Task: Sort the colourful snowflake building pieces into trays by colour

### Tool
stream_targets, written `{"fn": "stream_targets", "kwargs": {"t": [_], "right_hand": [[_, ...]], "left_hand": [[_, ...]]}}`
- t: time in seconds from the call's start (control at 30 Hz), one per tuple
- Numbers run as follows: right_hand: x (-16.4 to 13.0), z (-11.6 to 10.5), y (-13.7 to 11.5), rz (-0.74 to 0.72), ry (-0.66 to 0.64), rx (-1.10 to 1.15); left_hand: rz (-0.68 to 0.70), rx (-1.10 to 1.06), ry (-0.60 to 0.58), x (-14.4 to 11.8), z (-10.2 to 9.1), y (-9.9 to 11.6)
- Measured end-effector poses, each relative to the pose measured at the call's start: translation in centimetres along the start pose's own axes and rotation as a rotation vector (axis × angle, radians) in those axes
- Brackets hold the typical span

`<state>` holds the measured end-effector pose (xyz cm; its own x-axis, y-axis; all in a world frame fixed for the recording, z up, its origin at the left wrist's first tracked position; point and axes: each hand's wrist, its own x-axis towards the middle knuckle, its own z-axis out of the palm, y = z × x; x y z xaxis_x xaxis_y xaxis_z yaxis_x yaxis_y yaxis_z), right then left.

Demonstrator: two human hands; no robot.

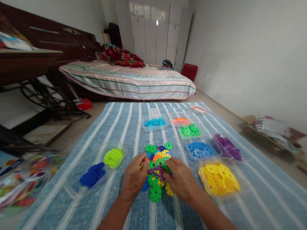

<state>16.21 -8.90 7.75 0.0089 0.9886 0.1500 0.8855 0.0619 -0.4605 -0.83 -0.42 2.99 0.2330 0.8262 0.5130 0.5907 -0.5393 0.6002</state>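
R hand (180,176) grip pinches a green snowflake disc (165,164); can't tell re L hand (134,174) grip. Disc pile (155,174) sits btwn hands on striped worktop (120,121). Pulling too hard might pop discs loose, e.g. scatter them.

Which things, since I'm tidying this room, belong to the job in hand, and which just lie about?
In use: multicoloured notched plastic discs being handled; clear plastic tubs of single-colour pieces.
Lying about: red floral fabric bundle; brown cardboard box.
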Motion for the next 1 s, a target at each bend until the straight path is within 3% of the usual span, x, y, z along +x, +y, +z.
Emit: {"fn": "stream_targets", "kwargs": {"t": [0.2,0.83,1.0], "right_hand": [[-0.4,0.6,0.8,-0.016,-0.035,0.037],[-0.1,3.1,-0.1,-0.124,0.097,0.038],[-0.5,1.7,0.7,-0.151,0.2,0.059]], "left_hand": [[-0.099,-0.099,0.014,-0.3,0.0,0.1],[-0.087,-0.077,-0.02,-0.4,0.3,-0.1],[-0.107,-0.089,-0.02,-0.4,0.2,0.1]]}}
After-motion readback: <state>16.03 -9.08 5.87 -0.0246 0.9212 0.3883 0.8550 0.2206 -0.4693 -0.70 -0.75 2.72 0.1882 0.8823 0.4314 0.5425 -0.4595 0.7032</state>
